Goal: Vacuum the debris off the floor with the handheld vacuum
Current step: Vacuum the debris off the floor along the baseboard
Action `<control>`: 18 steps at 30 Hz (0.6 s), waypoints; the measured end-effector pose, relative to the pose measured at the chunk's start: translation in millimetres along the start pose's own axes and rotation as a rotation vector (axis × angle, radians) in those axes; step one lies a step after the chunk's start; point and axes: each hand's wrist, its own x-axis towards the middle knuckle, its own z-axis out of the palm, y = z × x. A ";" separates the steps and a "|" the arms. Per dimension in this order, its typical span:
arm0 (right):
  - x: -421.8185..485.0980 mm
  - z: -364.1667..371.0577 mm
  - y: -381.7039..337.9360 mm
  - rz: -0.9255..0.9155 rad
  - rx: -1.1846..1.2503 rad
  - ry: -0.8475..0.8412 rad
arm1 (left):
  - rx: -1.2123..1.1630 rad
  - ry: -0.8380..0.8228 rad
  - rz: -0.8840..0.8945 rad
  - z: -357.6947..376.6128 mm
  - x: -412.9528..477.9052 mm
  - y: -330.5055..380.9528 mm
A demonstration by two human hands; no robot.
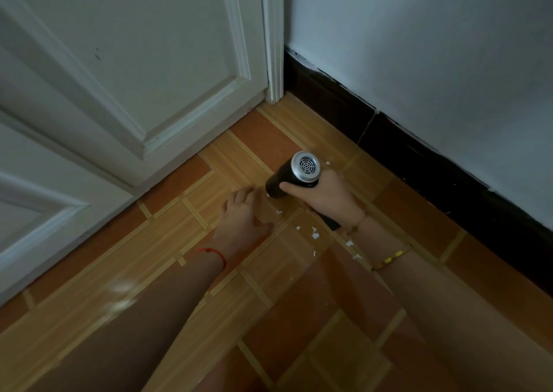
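Observation:
My right hand (pixel 329 197) is shut on a black handheld vacuum (pixel 294 176) with a silver vented rear cap facing up; its nozzle end points down at the floor. Small white scraps of debris (pixel 314 233) lie scattered on the wood-pattern floor (pixel 254 301) under and between my wrists, with one more scrap by the vacuum's cap. My left hand (pixel 242 221) rests flat on the floor just left of the vacuum's nozzle, fingers spread, holding nothing.
A white panelled door (pixel 134 71) and its frame (pixel 273 47) close off the far left. A white wall with a black skirting board (pixel 419 158) runs along the right. The two meet in a corner just beyond the vacuum.

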 end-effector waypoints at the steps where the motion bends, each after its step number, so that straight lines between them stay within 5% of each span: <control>1: -1.5 0.0 0.9 0.001 0.000 0.007 | -0.002 0.003 0.000 0.5 -0.4 1.4; 10: -0.2 -25.5 12.0 0.058 -0.020 0.335 | -0.007 -0.008 0.013 5.8 -1.4 7.5; 18: 6.5 -33.2 11.8 0.070 -0.047 0.233 | -0.009 -0.018 0.036 7.4 2.5 22.6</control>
